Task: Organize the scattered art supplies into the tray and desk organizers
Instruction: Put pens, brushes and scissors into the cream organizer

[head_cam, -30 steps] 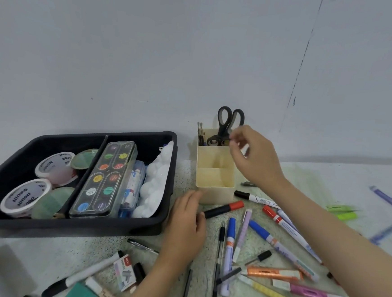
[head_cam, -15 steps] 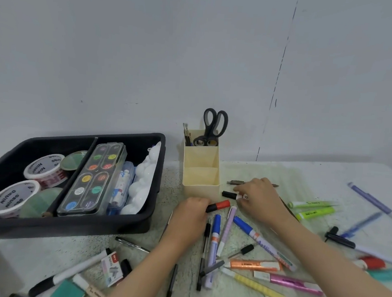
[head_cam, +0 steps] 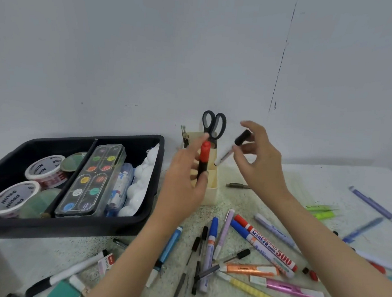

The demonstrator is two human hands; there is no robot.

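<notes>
nearest, at 6 o'clock, loose pens and markers lie strewn on the surface (head_cam: 48, 251), a red whiteboard marker (head_cam: 267, 245) among them; the black tray (head_cam: 66, 229) sits toward 9 o'clock with tape rolls (head_cam: 45, 171) and a paint palette (head_cam: 92, 177) inside. past the litter, the left hand (head_cam: 185, 182) pinches a red-capped marker (head_cam: 204, 158) upright, cap up, just in front of the cream organizer (head_cam: 211, 194). at its 1 o'clock the right hand (head_cam: 259, 162) pinches a black-capped marker (head_cam: 234, 146), tilted, above the organizer's right side. farthest, at 12 o'clock by the wall, scissors (head_cam: 213, 124) and brushes (head_cam: 185, 135) stand in the rear compartment. the step looks like dropping both markers into the free front cells. bring each one vertical over a cell, lower its base inside the walls before easing the grip, go one at a time, and avoid nudging the light organizer or the scissor handles.
</notes>
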